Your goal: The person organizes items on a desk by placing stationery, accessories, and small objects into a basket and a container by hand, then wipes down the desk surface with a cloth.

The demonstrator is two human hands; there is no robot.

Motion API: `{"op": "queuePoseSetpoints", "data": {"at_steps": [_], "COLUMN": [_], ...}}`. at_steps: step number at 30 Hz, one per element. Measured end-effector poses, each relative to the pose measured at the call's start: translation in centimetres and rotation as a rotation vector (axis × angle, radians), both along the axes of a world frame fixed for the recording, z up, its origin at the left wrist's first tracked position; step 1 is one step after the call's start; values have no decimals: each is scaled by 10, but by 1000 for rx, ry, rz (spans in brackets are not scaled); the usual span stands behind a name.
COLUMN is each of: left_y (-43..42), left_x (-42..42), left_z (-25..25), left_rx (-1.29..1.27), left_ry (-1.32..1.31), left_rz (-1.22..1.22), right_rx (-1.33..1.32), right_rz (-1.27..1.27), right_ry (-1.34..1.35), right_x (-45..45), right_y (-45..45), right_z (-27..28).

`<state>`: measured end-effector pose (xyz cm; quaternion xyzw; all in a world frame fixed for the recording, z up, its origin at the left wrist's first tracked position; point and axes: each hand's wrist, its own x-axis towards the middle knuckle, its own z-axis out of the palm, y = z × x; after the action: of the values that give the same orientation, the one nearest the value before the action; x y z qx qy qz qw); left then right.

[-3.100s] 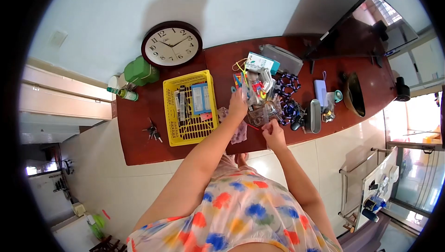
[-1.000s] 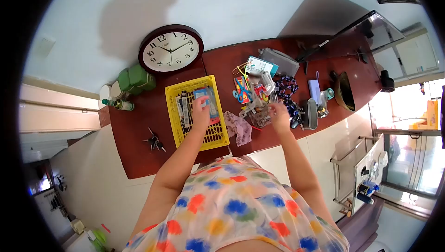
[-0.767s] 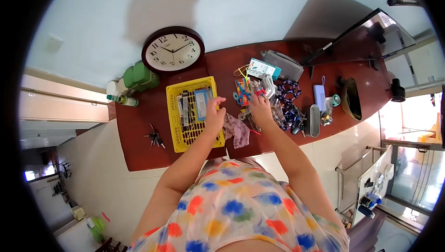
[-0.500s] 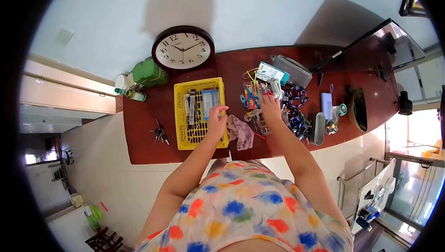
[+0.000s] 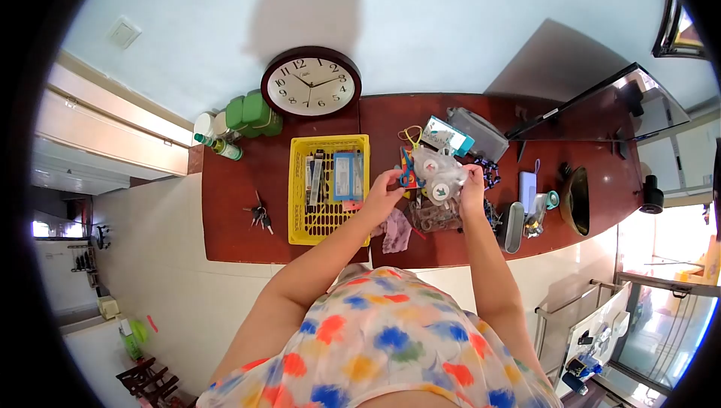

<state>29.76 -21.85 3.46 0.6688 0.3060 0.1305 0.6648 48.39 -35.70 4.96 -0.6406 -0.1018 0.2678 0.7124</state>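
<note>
My right hand (image 5: 472,192) is closed on the right edge of a clear plastic bag (image 5: 451,171) with round white things inside, held above the clutter on the table. My left hand (image 5: 384,194) is left of the bag, fingers bent and apart, with nothing visible in them. Its fingertips are close to the blue-handled scissors (image 5: 406,177); whether they touch is unclear. Below the bag lies a brownish see-through pack (image 5: 434,216). A pink patterned cloth (image 5: 396,231) is beneath my left wrist.
The yellow basket (image 5: 299,190) on the left holds pens and a blue pack (image 5: 348,175). Keys (image 5: 260,214) lie farther left. A wall clock (image 5: 311,81) leans at the back. To the right are a grey oval container (image 5: 512,228), a purple power bank (image 5: 528,189) and a bowl (image 5: 576,201).
My right hand has lifted the clear bag from the pile. My left hand has moved right, from the basket's edge to beside the scissors. The view has shifted slightly.
</note>
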Motion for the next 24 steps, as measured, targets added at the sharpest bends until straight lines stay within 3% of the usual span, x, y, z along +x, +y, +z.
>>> {"op": "queuePoseSetpoints", "data": {"at_steps": [2,5,6,10,14,17,18,21,22,24], "left_y": [-5,-2,-2,4,23,41,47,58,63,72], "left_x": [7,12,12,1,-18,-46,-56,-84,-90,-106], "left_z": [37,43,50,62,59,62,62,65,63,52], "left_rx": [-67,494,475,789,719,619,571,492,477,341], "left_ry": [-26,-54,-55,87,263,248,269,300,315,239], "left_rz": [-16,-100,-132,-279,-272,-184,-153,-13,-1,67], "right_rx": [21,24,63,139,69,-31,66,-124,-143,-238], "right_rz": [21,135,161,260,417,560,620,766,745,816], "right_ry": [19,156,167,187,374,107,126,-820,-1016,-813], "right_x": [-7,-16,-23,-45,-70,-90,-101,-114,-120,-140], "right_y": [-1,-1,1,12,30,50,57,73,79,91], "right_z": [5,8,11,19,31,25,39,39,40,42]}}
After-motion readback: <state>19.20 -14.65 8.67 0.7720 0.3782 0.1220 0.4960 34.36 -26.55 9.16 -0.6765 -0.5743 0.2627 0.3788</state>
